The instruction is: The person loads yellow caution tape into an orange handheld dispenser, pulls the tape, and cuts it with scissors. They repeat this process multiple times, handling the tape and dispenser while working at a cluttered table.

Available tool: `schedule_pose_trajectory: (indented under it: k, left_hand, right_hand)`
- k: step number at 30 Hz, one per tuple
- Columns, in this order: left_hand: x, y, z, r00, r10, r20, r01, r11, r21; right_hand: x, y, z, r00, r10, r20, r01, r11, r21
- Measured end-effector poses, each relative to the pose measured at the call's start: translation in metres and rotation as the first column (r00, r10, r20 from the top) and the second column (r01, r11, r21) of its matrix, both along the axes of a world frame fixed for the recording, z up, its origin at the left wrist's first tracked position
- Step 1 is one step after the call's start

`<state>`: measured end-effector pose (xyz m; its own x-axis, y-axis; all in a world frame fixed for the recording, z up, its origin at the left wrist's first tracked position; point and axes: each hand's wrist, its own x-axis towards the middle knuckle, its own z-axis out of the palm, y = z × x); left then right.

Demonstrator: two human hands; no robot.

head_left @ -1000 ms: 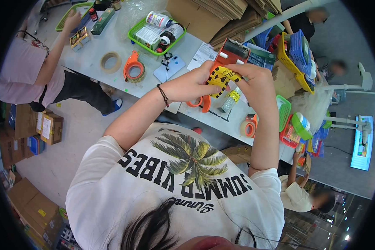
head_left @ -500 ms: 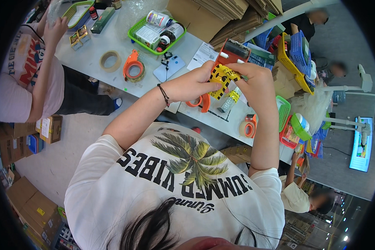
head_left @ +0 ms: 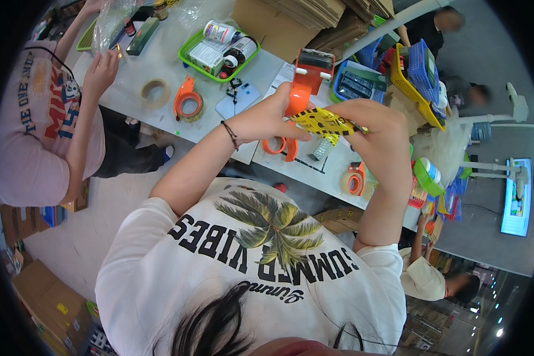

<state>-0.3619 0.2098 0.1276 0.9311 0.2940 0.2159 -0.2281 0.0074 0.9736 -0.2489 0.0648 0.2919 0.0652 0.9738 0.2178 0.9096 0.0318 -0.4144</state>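
While the left hand (head_left: 273, 117) gripped the dispenser (head_left: 301, 96) and the right hand (head_left: 378, 123) pinched the tape (head_left: 321, 122) in its fingers, a strip was drawn out between them, seemingly uncut, close to the packet (head_left: 321, 151) inside the table's (head_left: 334, 170) near edge.

The right fingers (head_left: 345, 107) have moved outward from the left fingers (head_left: 293, 132), and the yellow-and-black tape (head_left: 321, 122) now spans a wider gap between them. The orange dispenser (head_left: 300, 98) has tipped up above the left fingers, baring more of the blue basket (head_left: 337, 83) beyond the right fingers. Far left of both hands' fingers, a co-worker's hand (head_left: 102, 70) has come lower, mostly covering the small gold boxes (head_left: 118, 51).
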Motion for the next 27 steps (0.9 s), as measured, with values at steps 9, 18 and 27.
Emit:
schedule_pose_trajectory:
  k: [9,18,27]
  left_hand:
    - [-0.017,-0.001,0.026,0.951,-0.249,-0.185,0.219,0.961,-0.167]
    - [-0.014,-0.003,0.025,0.948,-0.283,-0.145,0.254,0.949,-0.189]
    - [-0.009,-0.006,0.018,0.97,-0.231,-0.072,0.221,0.967,-0.126]
  right_hand:
    - [0.03,0.023,-0.011,0.976,0.015,-0.218,-0.063,0.975,-0.212]
    - [0.032,0.032,-0.016,0.958,-0.081,-0.274,0.0,0.959,-0.285]
    - [0.038,0.034,-0.017,0.961,-0.086,-0.263,0.004,0.955,-0.297]
